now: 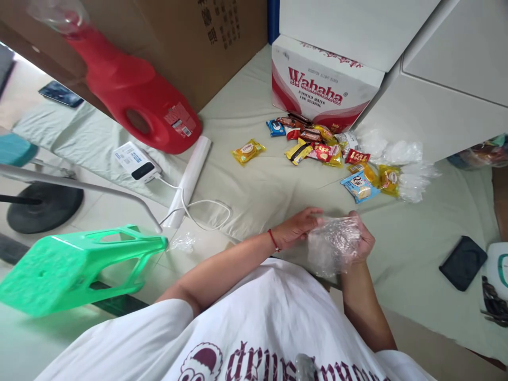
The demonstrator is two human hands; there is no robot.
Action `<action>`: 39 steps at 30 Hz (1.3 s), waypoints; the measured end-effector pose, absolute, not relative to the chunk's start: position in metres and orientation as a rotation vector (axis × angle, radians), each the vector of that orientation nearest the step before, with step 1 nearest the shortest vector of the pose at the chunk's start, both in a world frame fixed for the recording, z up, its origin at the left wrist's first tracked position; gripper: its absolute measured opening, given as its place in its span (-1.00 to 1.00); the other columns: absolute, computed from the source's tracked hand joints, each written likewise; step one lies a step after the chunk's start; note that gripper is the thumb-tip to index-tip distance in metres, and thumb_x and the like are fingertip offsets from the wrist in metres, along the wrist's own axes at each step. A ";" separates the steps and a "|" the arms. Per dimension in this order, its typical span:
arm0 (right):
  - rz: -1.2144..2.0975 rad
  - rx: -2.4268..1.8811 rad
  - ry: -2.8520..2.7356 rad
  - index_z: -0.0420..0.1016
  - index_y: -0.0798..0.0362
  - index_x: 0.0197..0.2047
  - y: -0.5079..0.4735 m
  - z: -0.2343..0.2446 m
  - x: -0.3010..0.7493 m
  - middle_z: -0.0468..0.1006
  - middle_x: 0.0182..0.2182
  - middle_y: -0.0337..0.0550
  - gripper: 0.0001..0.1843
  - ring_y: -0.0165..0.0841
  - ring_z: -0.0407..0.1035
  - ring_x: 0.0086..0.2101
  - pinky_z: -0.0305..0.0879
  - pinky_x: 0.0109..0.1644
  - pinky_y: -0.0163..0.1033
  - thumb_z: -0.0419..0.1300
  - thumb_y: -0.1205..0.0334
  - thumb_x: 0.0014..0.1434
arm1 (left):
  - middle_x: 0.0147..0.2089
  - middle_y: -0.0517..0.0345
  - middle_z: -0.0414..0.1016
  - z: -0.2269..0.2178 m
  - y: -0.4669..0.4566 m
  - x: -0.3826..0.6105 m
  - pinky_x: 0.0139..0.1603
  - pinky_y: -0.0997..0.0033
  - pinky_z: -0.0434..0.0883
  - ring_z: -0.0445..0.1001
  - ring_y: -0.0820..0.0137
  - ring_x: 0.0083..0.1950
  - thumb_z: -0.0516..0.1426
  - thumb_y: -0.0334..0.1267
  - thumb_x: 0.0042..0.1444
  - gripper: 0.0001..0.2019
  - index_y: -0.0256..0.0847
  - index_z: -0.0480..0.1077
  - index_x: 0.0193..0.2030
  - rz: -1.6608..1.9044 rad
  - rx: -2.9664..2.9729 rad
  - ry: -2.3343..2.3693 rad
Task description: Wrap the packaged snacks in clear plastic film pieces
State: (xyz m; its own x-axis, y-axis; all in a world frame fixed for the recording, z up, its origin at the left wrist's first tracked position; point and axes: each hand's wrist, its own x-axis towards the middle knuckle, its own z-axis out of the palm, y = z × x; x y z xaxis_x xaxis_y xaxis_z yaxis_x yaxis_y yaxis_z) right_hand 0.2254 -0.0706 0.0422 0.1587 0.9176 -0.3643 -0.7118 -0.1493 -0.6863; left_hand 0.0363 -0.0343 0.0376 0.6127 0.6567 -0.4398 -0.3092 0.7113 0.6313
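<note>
Both my hands hold a clear plastic bag just above the pale sheet, close to my body. My left hand, with a red cord at the wrist, pinches the bag's left edge with closed fingers. My right hand grips the bag's right side, fingers curled around the film. Beyond my hands lies a scatter of small wrapped snacks: a yellow packet sits apart to the left, and a light blue packet lies nearest my right hand.
A red and white Wahaha carton stands behind the snacks, with loose clear bags to its right. A red jug, a power bank with cable, a green stool and a dark phone lie around.
</note>
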 end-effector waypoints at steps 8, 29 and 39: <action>1.479 -1.012 -0.325 0.46 0.06 -0.31 -0.068 0.060 0.244 0.23 -0.61 -0.47 -0.75 -0.66 -0.04 -0.75 -0.08 -0.79 -0.56 0.47 0.22 0.09 | -0.16 0.16 0.47 0.025 -0.021 0.017 -0.28 0.47 0.30 0.29 0.52 -0.34 0.38 0.02 0.01 -0.57 -0.20 0.42 -0.11 0.970 0.910 1.275; 1.567 -1.413 -0.667 0.58 0.09 -0.26 -0.071 0.083 0.288 0.26 -0.61 -0.41 -0.62 -0.63 -0.06 -0.69 -0.11 -0.74 -0.51 0.57 0.07 -0.03 | -0.49 0.26 0.33 0.046 -0.010 -0.015 -0.35 0.44 0.23 0.23 0.49 -0.43 0.35 0.14 0.02 -0.59 -0.24 0.61 -0.32 0.823 1.102 1.011; 0.797 -1.456 -1.640 0.66 -0.21 0.10 -0.066 0.078 0.226 0.59 0.00 -0.12 -0.41 -0.27 0.42 -0.21 0.46 0.00 -0.12 0.57 0.13 -0.04 | -0.58 0.37 0.19 0.039 -0.009 -0.013 -0.54 0.51 0.08 0.09 0.61 -0.55 0.47 0.11 -0.18 -0.54 -0.25 0.50 -0.45 0.848 0.821 1.040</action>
